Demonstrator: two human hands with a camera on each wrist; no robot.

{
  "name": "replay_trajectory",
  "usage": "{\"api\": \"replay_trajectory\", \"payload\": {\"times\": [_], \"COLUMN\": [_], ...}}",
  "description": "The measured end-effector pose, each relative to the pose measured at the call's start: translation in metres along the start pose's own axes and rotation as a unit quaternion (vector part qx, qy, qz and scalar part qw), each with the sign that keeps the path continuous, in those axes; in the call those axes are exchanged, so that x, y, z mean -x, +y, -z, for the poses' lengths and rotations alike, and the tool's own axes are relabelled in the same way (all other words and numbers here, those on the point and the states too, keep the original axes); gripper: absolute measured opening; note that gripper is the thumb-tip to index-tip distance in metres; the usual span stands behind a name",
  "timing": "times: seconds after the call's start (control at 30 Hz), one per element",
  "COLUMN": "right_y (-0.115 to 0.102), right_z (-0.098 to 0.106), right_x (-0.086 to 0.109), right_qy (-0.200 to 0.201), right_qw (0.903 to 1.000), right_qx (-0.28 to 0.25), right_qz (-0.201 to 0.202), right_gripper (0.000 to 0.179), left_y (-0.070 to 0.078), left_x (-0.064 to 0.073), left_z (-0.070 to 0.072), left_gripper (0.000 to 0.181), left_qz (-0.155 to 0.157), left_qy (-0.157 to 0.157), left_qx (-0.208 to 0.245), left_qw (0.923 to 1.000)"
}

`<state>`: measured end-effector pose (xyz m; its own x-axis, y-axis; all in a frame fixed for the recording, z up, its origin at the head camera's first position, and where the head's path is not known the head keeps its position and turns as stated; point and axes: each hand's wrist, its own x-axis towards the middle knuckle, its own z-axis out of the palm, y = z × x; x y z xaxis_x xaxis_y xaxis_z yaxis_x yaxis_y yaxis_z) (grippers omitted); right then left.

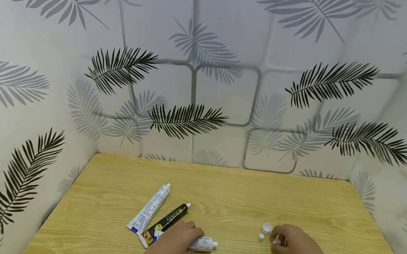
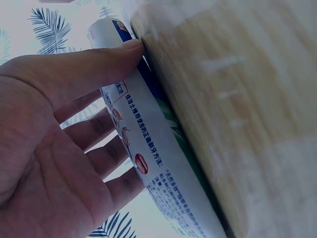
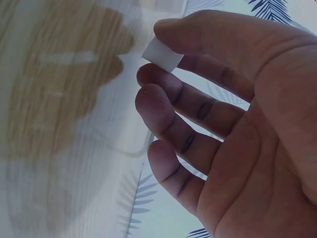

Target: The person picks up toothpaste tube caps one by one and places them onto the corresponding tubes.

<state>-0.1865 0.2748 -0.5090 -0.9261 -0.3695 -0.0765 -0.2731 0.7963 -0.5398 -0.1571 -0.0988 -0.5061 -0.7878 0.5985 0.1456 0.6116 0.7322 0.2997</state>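
My left hand grips a white toothpaste tube lying on the table, its narrow white nozzle pointing right. Blue print and small mouth pictures cover this toothpaste tube in the left wrist view, where the thumb presses along its edge. Between thumb and fingers, my right hand pinches a small white cap, close over the table. Two more white caps, a wider one and a smaller one, lie just left of that hand.
Left of the gripped tube lie a black toothpaste tube and another white toothpaste tube, nozzles pointing up and right. They rest on a wood-grain table. Leaf-patterned walls rise behind it and on both sides.
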Motion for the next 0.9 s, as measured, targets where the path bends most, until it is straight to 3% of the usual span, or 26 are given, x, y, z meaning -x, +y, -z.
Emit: {"api": "replay_trajectory", "payload": {"times": [0.17, 0.33, 0.43, 0.67, 0.9], "right_y": [-0.006, -0.019, -0.029, -0.044, -0.054], "right_z": [0.002, 0.003, 0.005, 0.005, 0.001], "right_x": [0.001, 0.003, 0.003, 0.000, -0.001], "right_qy": [-0.003, -0.005, -0.008, -0.010, 0.011], "right_qw": [0.9998, 0.9958, 0.9923, 0.9903, 0.9870], "right_qx": [-0.005, -0.052, -0.071, -0.076, -0.073], "right_qz": [0.017, 0.075, 0.102, 0.115, 0.142], "right_gripper": [0.011, 0.025, 0.024, 0.020, 0.012], "left_y": [0.001, 0.004, 0.005, 0.008, 0.011], "left_x": [0.002, 0.005, 0.005, 0.002, 0.001], "left_z": [0.001, 0.003, 0.005, 0.008, 0.016], "left_gripper": [0.037, 0.038, 0.039, 0.038, 0.036], "left_qz": [-0.009, -0.008, -0.001, 0.006, 0.003], "left_qy": [0.008, 0.008, 0.003, 0.000, 0.015], "left_qx": [-0.007, -0.006, 0.006, 0.029, 0.058], "left_qw": [0.9999, 0.9999, 1.0000, 0.9996, 0.9982]}}
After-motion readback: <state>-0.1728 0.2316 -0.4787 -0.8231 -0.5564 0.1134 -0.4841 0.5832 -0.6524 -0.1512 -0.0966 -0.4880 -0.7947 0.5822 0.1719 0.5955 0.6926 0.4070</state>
